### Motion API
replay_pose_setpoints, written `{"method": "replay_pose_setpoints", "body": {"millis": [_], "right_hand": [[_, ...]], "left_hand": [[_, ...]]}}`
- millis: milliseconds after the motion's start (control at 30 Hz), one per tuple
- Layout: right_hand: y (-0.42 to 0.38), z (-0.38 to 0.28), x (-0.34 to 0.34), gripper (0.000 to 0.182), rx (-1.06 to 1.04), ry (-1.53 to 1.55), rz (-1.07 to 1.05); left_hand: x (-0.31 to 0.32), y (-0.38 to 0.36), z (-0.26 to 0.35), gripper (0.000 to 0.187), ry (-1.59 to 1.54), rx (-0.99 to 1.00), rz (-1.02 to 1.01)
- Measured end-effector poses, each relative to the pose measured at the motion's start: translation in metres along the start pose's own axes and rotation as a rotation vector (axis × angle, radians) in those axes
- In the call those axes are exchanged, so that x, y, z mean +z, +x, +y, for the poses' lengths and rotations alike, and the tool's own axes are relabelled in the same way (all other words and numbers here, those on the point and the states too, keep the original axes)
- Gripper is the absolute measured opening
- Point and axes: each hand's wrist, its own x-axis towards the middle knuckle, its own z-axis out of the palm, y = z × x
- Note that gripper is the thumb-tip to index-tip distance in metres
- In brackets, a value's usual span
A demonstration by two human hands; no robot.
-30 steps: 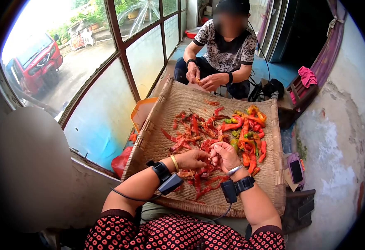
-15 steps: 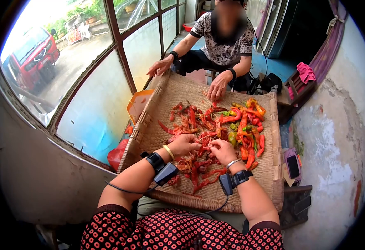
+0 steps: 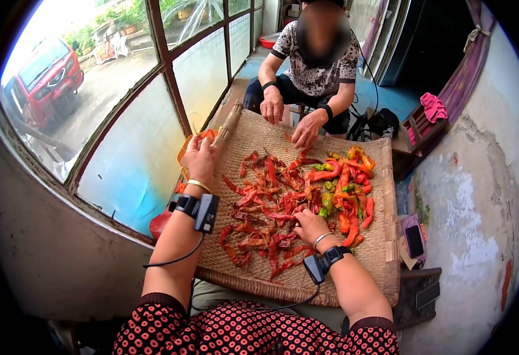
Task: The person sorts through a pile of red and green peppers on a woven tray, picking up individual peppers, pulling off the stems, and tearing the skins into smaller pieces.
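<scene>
A woven tray (image 3: 366, 260) lies across my lap, with dried dark-red peppers (image 3: 271, 183) at its middle and fresher red, orange and green peppers (image 3: 351, 183) to the right. My left hand (image 3: 200, 155) is raised over the tray's left edge near an orange container (image 3: 184, 155); its fingers are pinched, and what they hold is too small to name. Among the dried peppers, my right hand (image 3: 311, 226) has its fingers closed on a red pepper (image 3: 283, 216).
Across the tray sits another person (image 3: 321, 77), both hands near the far edge. Framed windows (image 3: 135, 124) line the left. A red bag (image 3: 162, 223) is beside the tray. At right are a phone (image 3: 414, 241), a wooden chair (image 3: 416, 127) and a wall (image 3: 466, 207).
My left hand has moved from the middle of the tray up and left to its edge. My right hand shifted slightly down. The other person's left-side hand came off the tray corner toward the middle.
</scene>
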Motion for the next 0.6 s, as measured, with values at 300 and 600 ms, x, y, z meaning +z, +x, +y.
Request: {"method": "replay_pose_setpoints", "body": {"millis": [300,600], "right_hand": [[0.003,-0.003,-0.004,0.026,-0.042,-0.009,0.101],[0.000,-0.030,-0.021,0.014,0.101,1.329,0.126]], "left_hand": [[0.006,-0.034,-0.032,0.028,0.443,-0.195,-0.447],[0.036,-0.118,-0.040,0.040,0.725,0.039,-1.331]]}}
